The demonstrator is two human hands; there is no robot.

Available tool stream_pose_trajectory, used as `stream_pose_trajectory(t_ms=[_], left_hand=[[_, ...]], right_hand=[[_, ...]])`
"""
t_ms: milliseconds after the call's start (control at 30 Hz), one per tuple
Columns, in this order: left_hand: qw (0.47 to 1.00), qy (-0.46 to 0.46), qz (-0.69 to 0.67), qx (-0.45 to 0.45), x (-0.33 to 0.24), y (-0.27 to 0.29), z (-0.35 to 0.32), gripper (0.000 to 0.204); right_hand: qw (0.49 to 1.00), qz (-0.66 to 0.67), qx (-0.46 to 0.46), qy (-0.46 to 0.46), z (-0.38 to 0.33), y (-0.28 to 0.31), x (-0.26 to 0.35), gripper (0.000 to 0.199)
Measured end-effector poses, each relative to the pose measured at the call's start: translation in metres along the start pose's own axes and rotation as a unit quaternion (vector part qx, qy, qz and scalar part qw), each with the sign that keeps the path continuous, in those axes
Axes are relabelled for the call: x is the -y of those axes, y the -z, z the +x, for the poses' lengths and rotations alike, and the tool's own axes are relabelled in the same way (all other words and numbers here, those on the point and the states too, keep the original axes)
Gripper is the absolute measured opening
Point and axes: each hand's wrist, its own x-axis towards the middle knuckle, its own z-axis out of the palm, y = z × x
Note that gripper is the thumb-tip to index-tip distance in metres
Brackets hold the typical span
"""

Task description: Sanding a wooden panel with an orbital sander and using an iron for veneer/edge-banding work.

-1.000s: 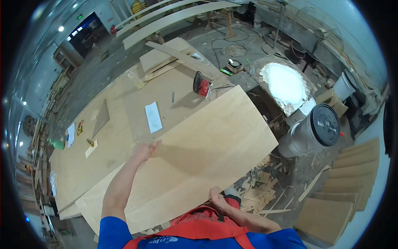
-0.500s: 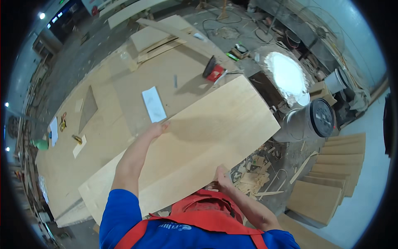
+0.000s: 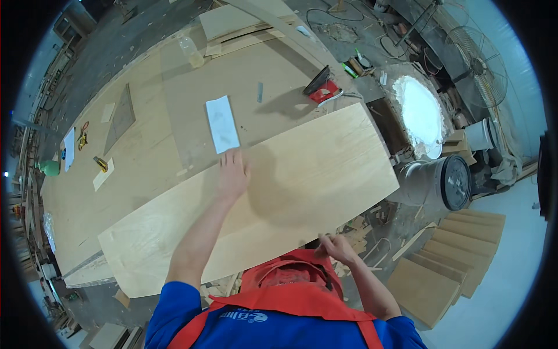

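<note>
A long pale plywood board (image 3: 325,168) lies slantwise across the front of the worktable, its near edge close to my red apron. My left hand (image 3: 233,174) rests flat on it near the far edge, fingers stretched out. At the near edge, my right hand (image 3: 339,248) has its fingers curled together, their tips by the board's rim. Whether anything is between those fingers is hidden. Just beyond my left hand is a white rectangular sheet or block (image 3: 222,125). A red tool with a black disc (image 3: 322,87) stands past the board.
The worktable (image 3: 168,157) also bears a grey triangular piece (image 3: 121,119), a clear bottle (image 3: 189,51) and stacked panels (image 3: 244,29). Right of it are a lidded bucket (image 3: 430,180), a white powdery heap (image 3: 419,110), a fan (image 3: 476,67) and leaning boards (image 3: 430,288). Wood scraps litter the floor.
My left hand has moved from gripping the far edge to lying flat on the board. My right hand has shifted slightly right along the near edge, its fingers now curled. The view has shifted.
</note>
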Motion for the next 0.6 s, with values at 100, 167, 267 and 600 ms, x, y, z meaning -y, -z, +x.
stream_pose_trajectory(t_ms=[100, 167, 267, 600], left_hand=[[0.998, 0.004, 0.040, -0.043, -0.068, -0.033, -0.023, 0.084], [0.996, 0.041, 0.050, -0.069, -0.099, -0.051, -0.027, 0.083], [0.983, 0.115, 0.069, -0.122, -0.136, -0.068, -0.021, 0.082], [0.978, 0.197, -0.033, -0.066, -0.154, -0.058, -0.014, 0.081]], right_hand=[[0.979, 0.068, -0.139, 0.130, 0.023, 0.074, 0.021, 0.050], [0.959, 0.081, -0.183, 0.201, 0.044, 0.125, 0.074, 0.045], [0.913, 0.131, -0.214, 0.321, 0.100, 0.187, 0.139, 0.037], [0.901, -0.153, -0.177, 0.365, 0.271, 0.299, 0.243, 0.033]])
